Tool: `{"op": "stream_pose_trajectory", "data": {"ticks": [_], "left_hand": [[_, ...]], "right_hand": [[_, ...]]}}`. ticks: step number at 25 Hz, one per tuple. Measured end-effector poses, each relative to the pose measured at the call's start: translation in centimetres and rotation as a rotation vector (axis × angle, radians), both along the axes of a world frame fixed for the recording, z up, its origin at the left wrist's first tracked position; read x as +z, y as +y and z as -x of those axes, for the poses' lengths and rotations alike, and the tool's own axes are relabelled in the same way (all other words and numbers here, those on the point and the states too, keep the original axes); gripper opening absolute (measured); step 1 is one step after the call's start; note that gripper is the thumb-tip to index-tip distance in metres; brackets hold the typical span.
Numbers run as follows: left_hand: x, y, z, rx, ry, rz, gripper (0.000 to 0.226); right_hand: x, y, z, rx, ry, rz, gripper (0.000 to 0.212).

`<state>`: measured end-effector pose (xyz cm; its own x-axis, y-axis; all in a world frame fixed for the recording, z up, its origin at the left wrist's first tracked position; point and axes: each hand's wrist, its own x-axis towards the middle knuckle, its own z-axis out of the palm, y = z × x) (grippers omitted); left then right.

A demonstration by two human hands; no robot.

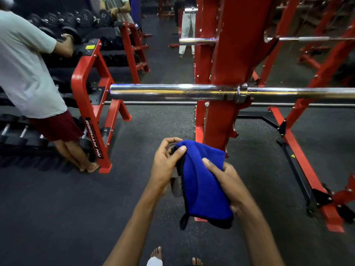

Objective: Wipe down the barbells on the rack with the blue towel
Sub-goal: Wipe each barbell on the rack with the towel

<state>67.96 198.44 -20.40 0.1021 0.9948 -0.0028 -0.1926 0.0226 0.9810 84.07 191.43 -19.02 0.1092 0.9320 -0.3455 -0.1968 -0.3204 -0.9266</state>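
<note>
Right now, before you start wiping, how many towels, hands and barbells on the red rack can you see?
Blue towel: 1
Hands: 2, left and right, both gripping the towel
Barbells: 3, near, middle, top mostly hidden
Total: 6

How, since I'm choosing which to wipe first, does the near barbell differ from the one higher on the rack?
The near barbell lies low on the red rack, just above the blue towel in view; the higher barbell rests well up it. The near barbell's sleeve looks long and thick; the higher barbell's looks shorter and thinner. Both are shiny chrome, horizontal and bare of plates.
</note>
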Motion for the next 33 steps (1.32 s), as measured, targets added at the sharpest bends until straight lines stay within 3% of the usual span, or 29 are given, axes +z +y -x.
{"op": "stream_pose_trajectory", "data": {"ticks": [4,7,9,11,13,15,17,20,23,28,33], "left_hand": [[3.0,6.9,5.3,0.159,0.333,-0.358,0.011],[5.8,12.1,9.2,0.397,0.668,-0.666,0.019],[6.7,15.3,11.5,0.469,0.879,-0.731,0.028],[6.4,18.2,13.3,0.4,1.033,-0.743,0.034],[5.6,20.5,14.8,0.286,1.068,-0.779,0.037],[5.2,21.7,15.4,0.207,1.009,-0.834,0.036],[5.0,21.9,15.7,0.156,0.932,-0.876,0.031],[4.9,22.1,15.8,0.147,0.879,-0.88,0.031],[4.6,22.0,15.7,0.155,0.845,-0.865,0.032],[5.3,22.7,17.1,0.007,0.778,-0.85,0.035],[5.6,25.1,20.4,-0.181,0.874,-0.857,0.042]], "right_hand": [[4.5,4.5,1.3,-0.222,-0.225,-0.112,0.028],[9.0,8.9,1.6,-0.448,-0.44,-0.369,0.031],[11.9,11.6,1.9,-0.673,-0.718,-0.608,0.034],[12.8,14.2,2.4,-0.86,-1.108,-0.763,0.041],[11.1,17.1,3.9,-0.786,-1.393,-0.658,0.054],[7.4,19.2,6.2,-0.535,-1.603,-0.475,0.058],[5.6,19.6,6.4,-0.409,-1.618,-0.485,0.061],[7.1,19.8,2.5,-0.469,-1.43,-0.624,0.051],[6.4,20.5,0.3,-0.49,-1.524,-0.549,0.053],[4.2,21.5,5.1,-0.522,-1.556,-0.574,0.066],[4.3,21.8,5.2,-0.609,-1.433,-0.679,0.035]]}}
